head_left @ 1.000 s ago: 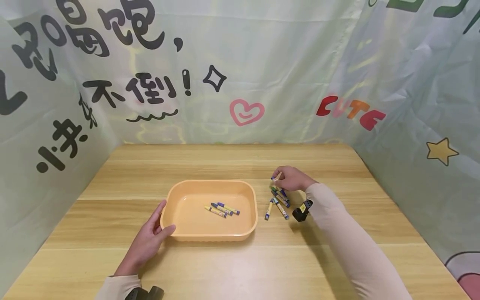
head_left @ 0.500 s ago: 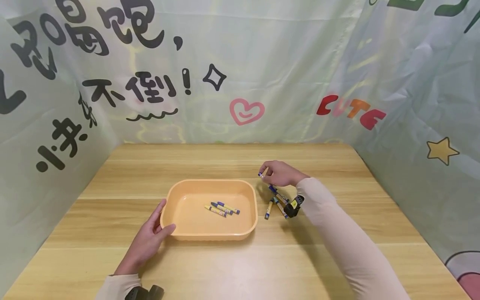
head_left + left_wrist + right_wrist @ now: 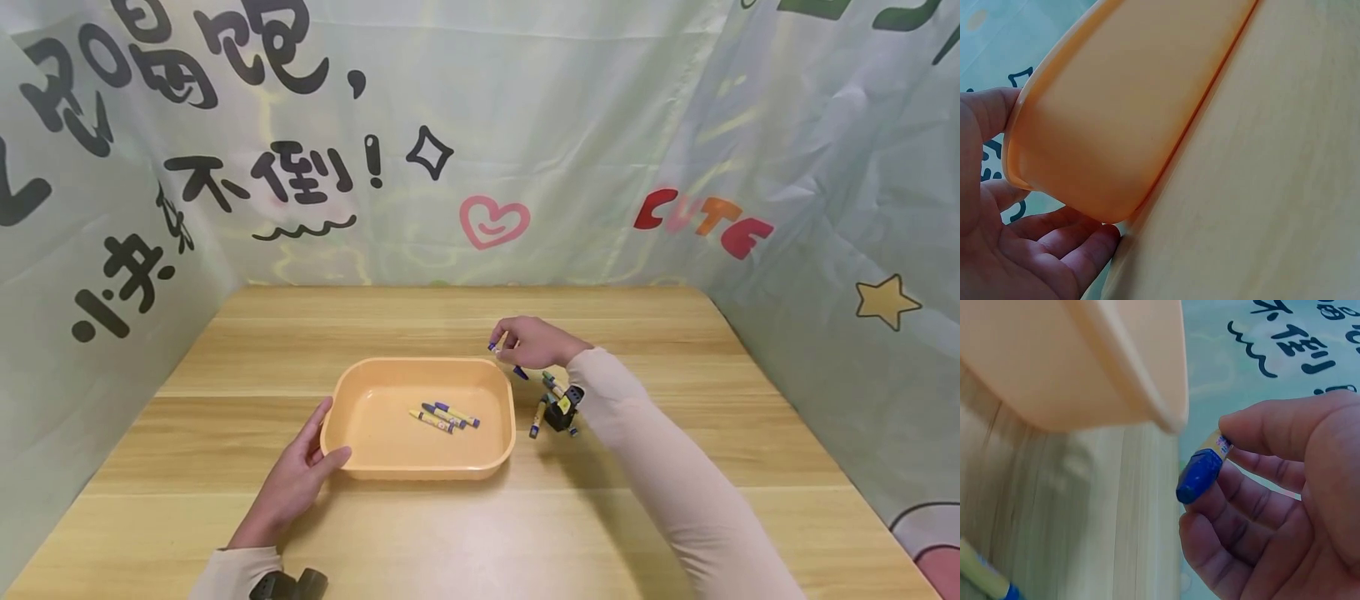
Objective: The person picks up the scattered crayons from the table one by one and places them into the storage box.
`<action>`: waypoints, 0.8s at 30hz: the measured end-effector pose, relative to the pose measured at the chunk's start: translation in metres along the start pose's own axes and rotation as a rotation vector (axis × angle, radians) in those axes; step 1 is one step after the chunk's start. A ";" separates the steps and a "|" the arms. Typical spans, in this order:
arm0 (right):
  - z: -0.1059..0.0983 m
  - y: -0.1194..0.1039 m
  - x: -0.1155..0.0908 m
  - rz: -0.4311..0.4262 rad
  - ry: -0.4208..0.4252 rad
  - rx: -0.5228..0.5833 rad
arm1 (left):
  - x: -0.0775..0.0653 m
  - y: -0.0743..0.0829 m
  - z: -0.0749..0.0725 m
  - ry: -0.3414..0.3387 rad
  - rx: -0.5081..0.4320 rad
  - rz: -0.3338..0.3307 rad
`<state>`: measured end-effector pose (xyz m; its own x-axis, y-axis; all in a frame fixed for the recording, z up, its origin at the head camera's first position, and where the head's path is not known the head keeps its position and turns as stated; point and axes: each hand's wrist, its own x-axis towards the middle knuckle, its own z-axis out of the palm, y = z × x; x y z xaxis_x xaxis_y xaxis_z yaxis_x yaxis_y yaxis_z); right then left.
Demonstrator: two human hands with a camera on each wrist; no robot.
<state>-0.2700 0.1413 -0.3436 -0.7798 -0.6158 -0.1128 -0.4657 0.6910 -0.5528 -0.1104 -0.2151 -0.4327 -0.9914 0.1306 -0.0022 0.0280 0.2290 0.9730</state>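
A blue crayon (image 3: 1200,475) with a yellow wrapper is pinched between the thumb and fingers of my right hand (image 3: 538,342). Its blue tip points down toward the right in the head view. That hand hangs above the table just off the back right corner of a light-orange plastic tray (image 3: 397,462). My left hand (image 3: 296,483) grips the tray's left end, thumb over the rim and fingers along the outside wall. Three crayons (image 3: 431,422) with yellow wrappers lie side by side inside the tray.
Right of the tray, several more crayons (image 3: 537,418) lie on the wooden table (image 3: 450,550), partly hidden behind the right wrist's black camera (image 3: 562,408). Printed fabric (image 3: 570,125) walls in the table at the back and both sides.
My right hand has lifted the blue crayon from the loose pile and carried it left toward the tray. The left hand and tray stay in place.
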 end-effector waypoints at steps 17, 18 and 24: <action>0.016 -0.033 0.016 -0.029 -0.107 0.106 | 0.000 -0.001 0.001 -0.002 0.006 -0.007; 0.017 -0.035 0.017 -0.033 -0.111 0.101 | 0.000 -0.001 0.001 -0.001 0.007 -0.007; 0.027 -0.046 0.024 -0.022 -0.180 0.123 | 0.000 -0.001 0.001 0.001 0.000 0.009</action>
<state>-0.2557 0.0845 -0.3428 -0.6777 -0.6953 -0.2394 -0.4183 0.6322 -0.6522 -0.1099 -0.2146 -0.4337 -0.9913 0.1311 0.0064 0.0364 0.2277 0.9730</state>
